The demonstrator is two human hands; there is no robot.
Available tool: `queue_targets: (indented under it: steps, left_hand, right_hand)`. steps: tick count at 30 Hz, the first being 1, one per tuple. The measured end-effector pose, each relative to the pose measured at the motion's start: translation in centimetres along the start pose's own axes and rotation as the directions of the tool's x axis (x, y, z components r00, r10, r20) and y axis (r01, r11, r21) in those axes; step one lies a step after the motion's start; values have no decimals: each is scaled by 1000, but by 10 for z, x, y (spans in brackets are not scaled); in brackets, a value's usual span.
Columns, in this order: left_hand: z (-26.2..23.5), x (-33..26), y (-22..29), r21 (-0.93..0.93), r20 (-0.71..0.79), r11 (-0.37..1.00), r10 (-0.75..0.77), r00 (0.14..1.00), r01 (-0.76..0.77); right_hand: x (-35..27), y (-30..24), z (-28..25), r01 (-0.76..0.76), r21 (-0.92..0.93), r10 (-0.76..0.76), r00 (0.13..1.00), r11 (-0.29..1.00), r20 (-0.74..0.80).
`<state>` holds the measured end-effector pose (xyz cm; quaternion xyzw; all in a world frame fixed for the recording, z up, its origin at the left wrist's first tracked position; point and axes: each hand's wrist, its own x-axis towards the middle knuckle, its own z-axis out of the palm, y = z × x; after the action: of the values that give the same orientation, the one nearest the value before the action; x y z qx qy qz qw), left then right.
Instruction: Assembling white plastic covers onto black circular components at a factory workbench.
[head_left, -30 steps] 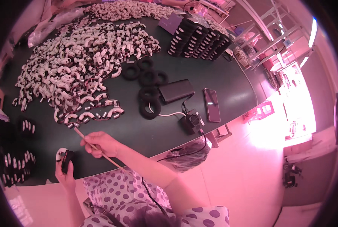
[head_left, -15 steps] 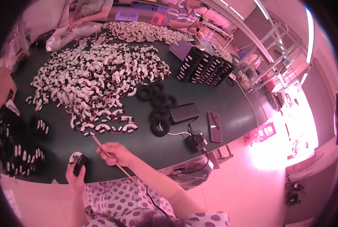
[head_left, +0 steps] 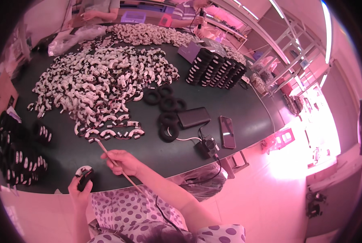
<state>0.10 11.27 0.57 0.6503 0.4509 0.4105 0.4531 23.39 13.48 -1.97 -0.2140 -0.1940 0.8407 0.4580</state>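
Note:
My left hand [head_left: 79, 193] is closed around a black ring [head_left: 86, 181] near the table's front edge. A white curved piece [head_left: 83, 170] sits at the top of that ring, partly hidden by my fingers. In my right hand [head_left: 126, 163] a thin wooden stick [head_left: 129, 178] is gripped, slanting up and to the left. Its far tip ends close to a short row of white curved pieces with small metal cylinders [head_left: 108, 133]. Beyond these rises a large heap of similar white pieces [head_left: 88, 81].
Loose black rings [head_left: 168, 104], a dark flat case [head_left: 194, 117], a cabled black adapter [head_left: 208, 146] and a phone [head_left: 228, 132] lie to the right. Black ring stacks stand at far right [head_left: 215, 69] and left [head_left: 23, 162]. Co-workers sit across the table.
The white piece and ring in my left hand have turned a little, showing more of the white arc. My right hand keeps the stick in nearly the same place. The view has shifted slightly.

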Motion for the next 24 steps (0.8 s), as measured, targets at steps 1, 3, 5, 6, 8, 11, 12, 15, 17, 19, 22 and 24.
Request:
queue_targets:
  steps: [1, 3, 5, 6, 8, 11, 12, 15, 17, 19, 22, 24]
  left_hand:
    - [2, 0, 6, -1, 3, 1000, 0, 1000, 0]
    - [6, -2, 18, -23, 52, 999, -37, 998, 38]
    - [9, -4, 18, -86, 62, 994, -65, 996, 70]
    - [8, -7, 16, -153, 71, 983, -95, 993, 105]
    - [7, -9, 8, -134, 83, 980, -137, 987, 147]
    - [17, -1, -2, -161, 99, 979, -110, 989, 125]
    - [21, 0, -2, -120, 67, 990, -71, 995, 78]
    - [15, -2, -6, -27, 39, 999, -31, 999, 32]
    - [18, -2, -6, -100, -29, 994, -47, 998, 44]
    - [17, -3, -7, -67, -16, 997, -27, 1000, 25]
    - [19, -4, -10, -49, -6, 999, -2, 1000, 1]
    - [20, -4, -7, -65, -7, 998, 4, 1000, -5]
  right_hand:
    - [-2, 0, 1, -11, 8, 11, 1000, 1000, -15]
    - [-3, 0, -1, -17, 24, 17, 1000, 1000, 9]
    - [1, 0, -3, -31, 45, 29, 999, 999, 42]
    - [5, 1, -4, -40, 49, 37, 997, 998, 63]
    - [10, 5, -8, -58, 72, 51, 994, 996, 98]
    - [-3, -1, -5, -17, 3, 17, 1000, 1000, 4]
    - [-4, -2, -4, -14, -21, 15, 1000, 1000, 22]
    - [0, -1, 0, -26, 18, 26, 1000, 999, 12]
    - [4, 1, -2, -23, 27, 22, 999, 999, 30]
    - [2, 0, -1, -19, 31, 18, 1000, 999, 21]
    - [0, 0, -3, -9, 30, 8, 1000, 1000, 8]
    - [0, 0, -4, 1, 24, -1, 1000, 1000, 4]
